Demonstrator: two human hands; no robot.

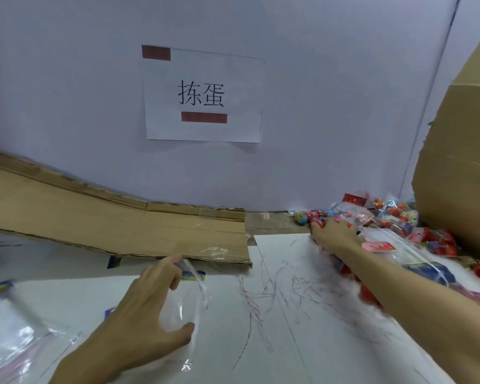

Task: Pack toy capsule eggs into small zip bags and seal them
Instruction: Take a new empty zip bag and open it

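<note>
- Left hand (139, 309) pinches an empty zip bag (189, 306) on the table (288, 342), mouth toward the wall.
- Right hand (334, 234) reaches far right into the capsule eggs (394, 214); whether it grasps one, I cannot tell.

A clear small zip bag (190, 309), mouth upward, stands between the left hand's (139, 314) fingertips (175, 263) and thumb. Loose capsule eggs (316, 217), mostly red, 1 blue-and-yellow, lie just beyond the right hand's (334, 234) fingertips, with bagged eggs (399, 217) piled farther right.

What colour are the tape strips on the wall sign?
Reddish-brown tape strips on the white sign; head view.
</note>
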